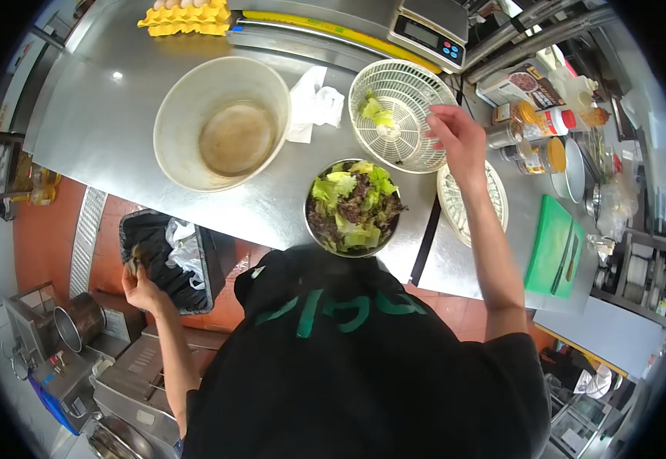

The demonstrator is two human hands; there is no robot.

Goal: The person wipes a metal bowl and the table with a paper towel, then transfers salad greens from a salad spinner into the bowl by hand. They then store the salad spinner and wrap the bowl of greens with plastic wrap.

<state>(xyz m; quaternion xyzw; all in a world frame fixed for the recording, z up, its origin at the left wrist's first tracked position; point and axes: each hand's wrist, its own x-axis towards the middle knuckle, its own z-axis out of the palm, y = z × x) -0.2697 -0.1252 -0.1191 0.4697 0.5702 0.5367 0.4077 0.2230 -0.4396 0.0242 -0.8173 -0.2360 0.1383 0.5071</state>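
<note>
In the head view I see the left hand [143,288] reaching out low, off to the side of the counter [96,115], at the edge of the black bin [149,228]. Thumb and fingers are pinched close around a small brownish scrap [137,254]; it is blurred, so I can't tell just what it is. The scrap sits over the bin's near-left rim, and a clear plastic bag [184,246] lies inside the bin

The right hand [459,138] hangs at the right side of the white basket [415,86]. Its fingers are bent and part open, with a moderate gap between thumb and fingertips; whether they touch the rim I can't tell. A few bits of lettuce [379,115] lie in the basket. The forearm crosses above a pale disc [455,203]

Right before the person's body stands a bowl [356,254] heaped with green and dark red leaves [352,203], just beside the basket. Left of it is a big tub [180,115], with a crumpled white cloth [317,103] between tub and basket
</note>
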